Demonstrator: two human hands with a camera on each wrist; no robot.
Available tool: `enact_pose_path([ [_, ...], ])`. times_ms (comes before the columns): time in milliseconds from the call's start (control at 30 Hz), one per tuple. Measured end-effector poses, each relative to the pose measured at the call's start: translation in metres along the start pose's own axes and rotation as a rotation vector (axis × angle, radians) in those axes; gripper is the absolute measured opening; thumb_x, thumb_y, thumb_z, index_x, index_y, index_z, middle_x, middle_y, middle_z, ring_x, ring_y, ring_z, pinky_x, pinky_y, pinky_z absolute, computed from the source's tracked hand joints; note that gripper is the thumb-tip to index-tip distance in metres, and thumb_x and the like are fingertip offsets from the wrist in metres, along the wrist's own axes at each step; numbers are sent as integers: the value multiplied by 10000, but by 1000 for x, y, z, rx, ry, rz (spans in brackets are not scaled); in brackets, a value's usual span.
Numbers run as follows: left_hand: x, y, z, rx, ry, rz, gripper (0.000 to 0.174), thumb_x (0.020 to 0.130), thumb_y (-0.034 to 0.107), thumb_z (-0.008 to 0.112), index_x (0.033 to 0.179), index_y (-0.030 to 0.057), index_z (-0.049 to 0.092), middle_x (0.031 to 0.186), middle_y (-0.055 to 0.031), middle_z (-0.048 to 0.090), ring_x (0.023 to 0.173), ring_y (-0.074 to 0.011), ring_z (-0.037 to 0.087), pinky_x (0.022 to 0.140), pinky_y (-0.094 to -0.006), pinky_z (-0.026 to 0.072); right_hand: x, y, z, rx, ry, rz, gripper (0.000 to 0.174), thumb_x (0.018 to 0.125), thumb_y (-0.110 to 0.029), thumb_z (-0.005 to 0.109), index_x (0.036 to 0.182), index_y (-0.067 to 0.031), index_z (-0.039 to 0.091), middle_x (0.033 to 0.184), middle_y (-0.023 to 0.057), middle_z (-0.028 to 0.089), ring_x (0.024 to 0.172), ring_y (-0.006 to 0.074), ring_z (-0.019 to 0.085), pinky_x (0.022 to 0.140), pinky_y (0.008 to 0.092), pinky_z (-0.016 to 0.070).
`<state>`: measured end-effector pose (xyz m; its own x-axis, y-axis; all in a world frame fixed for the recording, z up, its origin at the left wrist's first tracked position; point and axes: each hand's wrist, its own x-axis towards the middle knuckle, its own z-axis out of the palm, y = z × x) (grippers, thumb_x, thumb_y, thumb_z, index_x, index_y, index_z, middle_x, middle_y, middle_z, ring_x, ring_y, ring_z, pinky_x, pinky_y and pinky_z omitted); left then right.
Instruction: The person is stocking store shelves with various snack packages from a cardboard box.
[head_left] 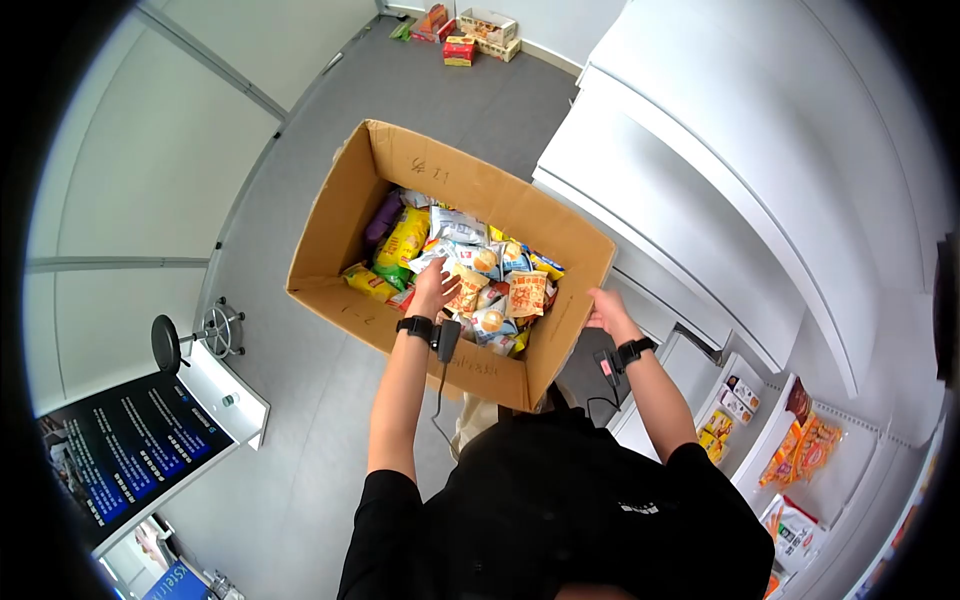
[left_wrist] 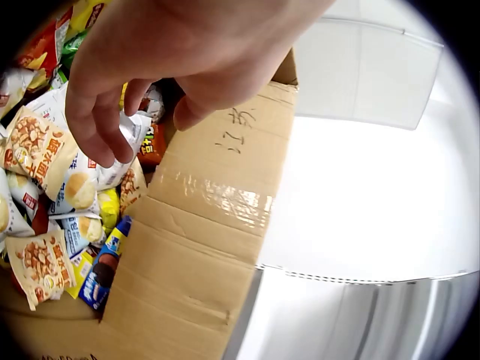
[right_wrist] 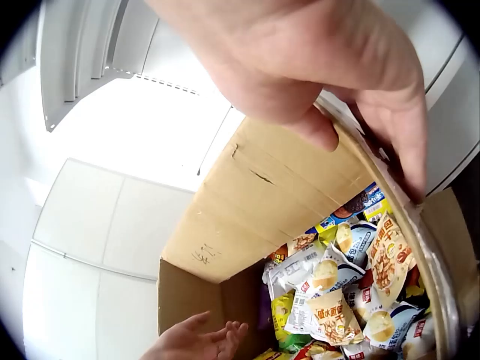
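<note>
A large open cardboard box [head_left: 450, 172] holds a heap of packaged snacks, among them a beige packet [head_left: 527, 294], a yellow bag [head_left: 404, 237] and a purple package [head_left: 383, 218]. My left hand [head_left: 432, 290] hovers over the near side of the heap. Its fingers bend loosely with nothing between them, as the left wrist view shows. At the box's right end, my right hand [head_left: 610, 312] grips the top edge of the wall. In the right wrist view the thumb lies inside the cardboard and the fingers reach over the outer side.
White shelving [head_left: 640, 150] rises on the right, close beside the box. Lower shelves carry orange snack bags [head_left: 805, 450] and small boxes. More snack boxes [head_left: 488, 32] sit on the floor by the far wall. A round stool [head_left: 168, 343] and a dark display board [head_left: 130, 450] are at left.
</note>
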<state>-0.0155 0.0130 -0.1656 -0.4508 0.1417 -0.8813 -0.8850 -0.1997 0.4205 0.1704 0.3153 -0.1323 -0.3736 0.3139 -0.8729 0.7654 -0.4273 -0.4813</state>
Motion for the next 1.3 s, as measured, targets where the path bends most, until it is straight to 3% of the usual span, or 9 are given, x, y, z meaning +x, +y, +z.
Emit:
enact_pose_path([
  [167, 75, 17, 5, 106, 141, -18, 569, 870, 306, 568, 1337, 61, 356, 1348, -149, 379, 1050, -280, 541, 824, -414, 487, 0, -16, -4, -35, -54, 7, 308, 874, -163, 522, 1063, 76, 568, 922, 171, 655, 754, 268, 677, 654, 377, 569],
  [233, 108, 19, 5, 129, 246, 54, 498, 846, 337, 581, 1243, 55, 479, 1112, -111, 540, 892, -268, 594, 733, -403, 475, 10, -20, -9, -62, -80, 17, 309, 871, -165, 537, 1054, 81, 575, 925, 173, 656, 762, 264, 676, 677, 367, 568],
  [300, 130, 22, 0, 211, 211, 65, 541, 846, 356, 591, 1242, 23, 431, 1162, -110, 472, 956, -255, 578, 776, -389, 490, 24, -20, -14, -50, -113, 48, 331, 861, -179, 564, 1057, 88, 569, 941, 182, 652, 790, 268, 672, 709, 360, 564],
  [667, 208, -8, -9, 114, 265, 129, 342, 865, 360, 555, 1138, 156, 527, 932, -3, 563, 692, -159, 547, 681, -344, 465, 21, -17, -15, -91, -97, 79, 331, 879, -177, 558, 1067, 95, 573, 972, 185, 648, 836, 266, 667, 751, 371, 553],
  [800, 218, -1, -19, 216, 349, 309, 281, 869, 300, 566, 960, 37, 602, 821, -30, 607, 642, -144, 603, 476, -257, 438, 27, -9, -7, -84, -108, 65, 330, 877, -174, 558, 1077, 87, 570, 985, 178, 647, 859, 256, 664, 770, 363, 547],
  [900, 217, -5, -17, 164, 370, 363, 240, 844, 247, 596, 876, 8, 597, 727, -60, 606, 544, -165, 582, 458, -283, 451, 28, -6, -10, -119, -88, 61, 324, 874, -174, 561, 1076, 79, 573, 986, 173, 649, 869, 250, 661, 779, 355, 543],
  [1067, 213, -11, -42, 222, 386, 329, 254, 812, 263, 598, 852, 13, 613, 648, -65, 585, 546, -188, 586, 477, -306, 460, 23, 9, -11, -84, -147, 67, 352, 865, -192, 576, 1094, 76, 561, 998, 166, 645, 882, 249, 653, 802, 360, 533],
  [1233, 209, -7, -35, 552, 485, 760, 329, 785, 268, 536, 727, -46, 617, 615, -196, 595, 569, -297, 581, 590, -402, 445, 15, -2, -1, -110, -160, 26, 360, 856, -191, 579, 1088, 83, 564, 991, 164, 646, 886, 252, 650, 802, 362, 531],
  [1300, 186, -19, -13, 525, 530, 782, 330, 784, 274, 536, 731, -41, 616, 610, -202, 587, 570, -304, 578, 590, -408, 440, 19, -1, -11, -144, -145, 32, 350, 851, -182, 576, 1077, 85, 570, 979, 162, 649, 877, 250, 653, 789, 359, 535],
])
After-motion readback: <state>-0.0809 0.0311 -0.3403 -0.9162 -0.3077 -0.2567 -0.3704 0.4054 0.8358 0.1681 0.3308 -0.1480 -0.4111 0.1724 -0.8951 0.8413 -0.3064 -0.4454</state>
